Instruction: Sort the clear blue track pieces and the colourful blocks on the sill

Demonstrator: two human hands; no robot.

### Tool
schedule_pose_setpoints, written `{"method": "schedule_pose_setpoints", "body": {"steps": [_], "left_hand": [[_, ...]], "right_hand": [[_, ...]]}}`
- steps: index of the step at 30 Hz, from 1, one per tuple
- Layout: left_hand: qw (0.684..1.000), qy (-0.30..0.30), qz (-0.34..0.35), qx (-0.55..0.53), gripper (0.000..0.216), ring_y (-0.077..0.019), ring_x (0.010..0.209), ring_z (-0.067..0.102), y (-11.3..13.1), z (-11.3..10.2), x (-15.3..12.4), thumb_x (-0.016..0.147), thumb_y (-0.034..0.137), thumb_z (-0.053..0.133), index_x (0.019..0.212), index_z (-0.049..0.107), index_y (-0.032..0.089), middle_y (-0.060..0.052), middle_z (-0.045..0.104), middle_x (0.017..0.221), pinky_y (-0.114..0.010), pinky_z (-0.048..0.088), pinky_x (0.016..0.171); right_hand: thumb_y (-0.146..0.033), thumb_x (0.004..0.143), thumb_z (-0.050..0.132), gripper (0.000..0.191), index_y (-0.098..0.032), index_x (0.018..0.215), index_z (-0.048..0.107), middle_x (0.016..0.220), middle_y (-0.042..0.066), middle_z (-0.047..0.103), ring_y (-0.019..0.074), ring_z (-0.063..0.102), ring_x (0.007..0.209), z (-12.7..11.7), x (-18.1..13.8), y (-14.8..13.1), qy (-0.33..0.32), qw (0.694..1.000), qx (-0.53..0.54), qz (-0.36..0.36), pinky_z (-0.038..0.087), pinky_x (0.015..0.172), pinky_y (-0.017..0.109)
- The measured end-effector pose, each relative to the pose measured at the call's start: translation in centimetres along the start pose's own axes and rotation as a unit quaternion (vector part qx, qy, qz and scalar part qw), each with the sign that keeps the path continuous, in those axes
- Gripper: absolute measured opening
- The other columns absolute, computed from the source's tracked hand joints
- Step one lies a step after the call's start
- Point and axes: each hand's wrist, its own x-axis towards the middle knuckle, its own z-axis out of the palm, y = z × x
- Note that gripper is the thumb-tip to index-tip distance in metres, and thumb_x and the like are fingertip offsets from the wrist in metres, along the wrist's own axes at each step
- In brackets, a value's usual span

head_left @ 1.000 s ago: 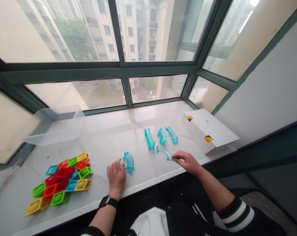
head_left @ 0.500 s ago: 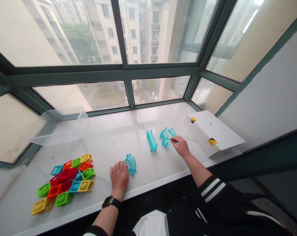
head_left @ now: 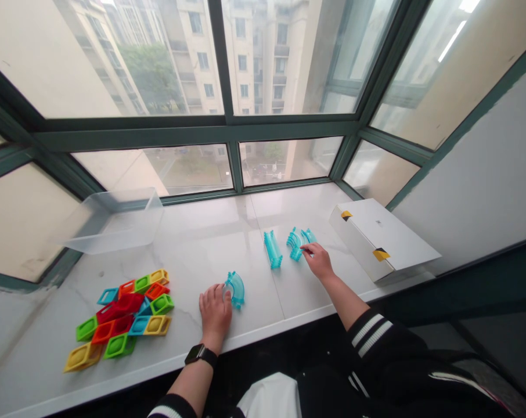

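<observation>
On the white sill, my left hand (head_left: 216, 310) rests with its fingers stretched out beside a translucent blue curved track piece (head_left: 236, 289). Its thumb lies against the inner edge of that piece. To the right, my right hand (head_left: 319, 261) has its fingertips pinched at the near edge of another curved blue track piece (head_left: 295, 242). Behind that one, a further blue track piece (head_left: 309, 234) shows in part, and I cannot tell whether they are joined. A straight blue track piece (head_left: 272, 249) lies between my two hands.
Several coloured plastic blocks (head_left: 128, 304) lie in a cluster at the left. Behind them stands a clear plastic bin (head_left: 115, 241). A white box (head_left: 387, 235) with yellow-black tabs sits at the right. The window frame (head_left: 202, 130) bounds the sill at the back.
The whole view has shifted slightly. My right hand has moved a little leftward against the curved track piece. My left hand stays beside its piece.
</observation>
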Motion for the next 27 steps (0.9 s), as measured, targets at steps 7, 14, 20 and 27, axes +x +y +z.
{"method": "schedule_pose_setpoints", "body": {"steps": [7, 14, 20, 27], "left_hand": [[1.0, -0.008, -0.007, 0.0, 0.036, -0.0331, 0.131, 0.052, -0.01, 0.16, -0.01, 0.107, 0.037, 0.041, 0.131, 0.063, 0.021, -0.015, 0.064, 0.135, -0.059, 0.028, 0.122], [1.0, -0.014, -0.011, -0.006, 0.038, -0.0333, 0.131, 0.052, 0.15, 0.02, -0.02, 0.107, 0.037, 0.039, 0.131, 0.064, 0.02, -0.016, 0.063, 0.136, -0.059, 0.027, 0.122], [1.0, -0.017, -0.012, -0.012, 0.038, -0.0341, 0.132, 0.051, 0.07, 0.04, -0.01, 0.107, 0.037, 0.04, 0.131, 0.064, 0.019, -0.017, 0.063, 0.137, -0.059, 0.027, 0.123], [1.0, -0.017, -0.011, -0.005, 0.037, -0.0333, 0.132, 0.051, 0.11, -0.01, -0.01, 0.108, 0.037, 0.04, 0.131, 0.064, 0.02, -0.016, 0.063, 0.137, -0.059, 0.027, 0.123]], "right_hand": [[-0.03, 0.093, 0.059, 0.021, -0.024, 0.095, 0.079, 0.098, 0.009, 0.076, 0.0235, 0.07, 0.081, 0.47, -0.27, -0.13, -0.005, 1.0, 0.005, 0.001, 0.059, 0.084, 0.041], [-0.031, 0.093, 0.06, 0.021, -0.023, 0.096, 0.079, 0.098, 0.01, 0.075, 0.0236, 0.07, 0.08, 0.67, -0.34, -0.38, -0.013, 1.0, 0.013, -0.001, 0.06, 0.084, 0.042], [-0.031, 0.092, 0.06, 0.023, -0.023, 0.098, 0.08, 0.097, 0.009, 0.075, 0.0217, 0.069, 0.079, 0.84, -0.34, 0.03, -0.018, 1.0, 0.006, -0.004, 0.059, 0.085, 0.041], [-0.027, 0.091, 0.06, 0.022, -0.022, 0.097, 0.08, 0.098, 0.009, 0.075, 0.0208, 0.069, 0.077, 0.7, -0.57, 0.15, -0.016, 1.0, -0.002, 0.001, 0.059, 0.083, 0.039]]}}
